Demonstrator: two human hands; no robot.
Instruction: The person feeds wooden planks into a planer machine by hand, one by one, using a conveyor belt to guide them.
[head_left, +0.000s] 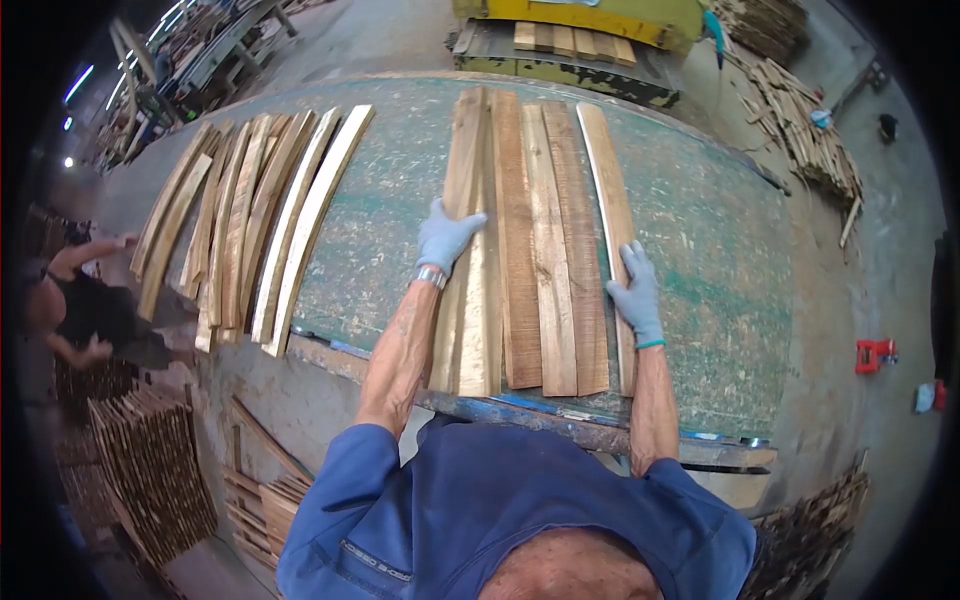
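My left hand [449,236], in a grey glove, grips the leftmost wooden board [466,150] of the group in front of me, thumb laid across its face. That board seems tilted up or overlapping a pale board [476,340] beside it. My right hand [638,295], gloved with a green cuff, holds the narrow rightmost board [607,180], which stands slightly apart. Between the hands lie a brown board [518,260], a lighter knotted board [551,260] and another brown board [582,260], roughly side by side. My fingers' undersides are hidden.
Several more boards [240,220] lie at the left of the worn green table [700,220]. A co-worker [95,300] is at the far left. Stacked wood [150,460] stands below them. Beyond the table is a yellow-green machine [590,60]. Scrap wood [805,130] lies right.
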